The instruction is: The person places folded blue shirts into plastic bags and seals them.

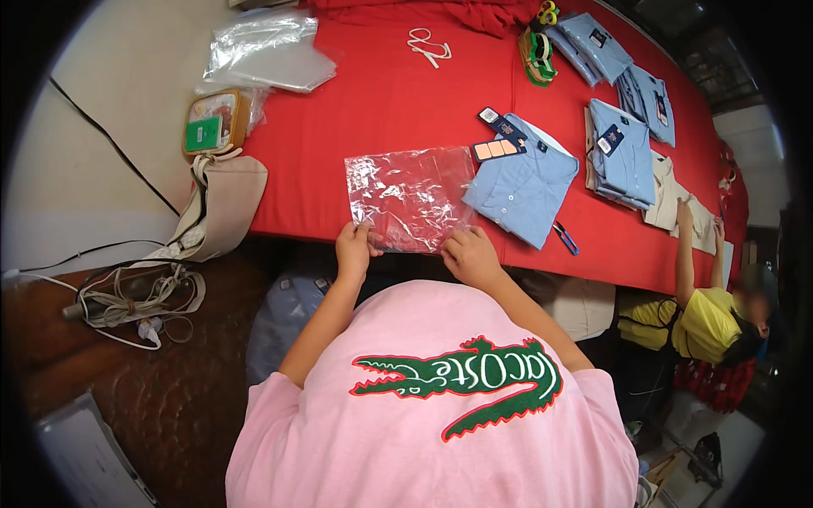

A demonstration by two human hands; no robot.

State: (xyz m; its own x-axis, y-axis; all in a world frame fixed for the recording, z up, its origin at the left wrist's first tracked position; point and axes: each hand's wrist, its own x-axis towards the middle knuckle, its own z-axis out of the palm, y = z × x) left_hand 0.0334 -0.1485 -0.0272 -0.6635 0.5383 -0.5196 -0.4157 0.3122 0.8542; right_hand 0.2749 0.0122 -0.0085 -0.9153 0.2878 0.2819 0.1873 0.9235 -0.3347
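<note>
Bag [406, 190] lies at red table [309, 127]'s front, left hand [356, 250] and right hand [474, 256] gripping its near edge, folded blue shirt [529, 182] crowding its right, small blue tool [566, 239] beside shirt.

Place: garment-packing workshop, by appearance
Table [313, 199]: long, under red cloth [389, 93]
Far edge, right part: stacks of folded, tagged blue shirts [625, 161]; tape dispenser [537, 57], yellow scissors [549, 12]
Left edge: pile of clear plastic bags [269, 52]
Near edge: flat clear bag [406, 190], folded shirt [529, 186]
Right end: co-worker [710, 326] at beige garment [666, 193]
</note>
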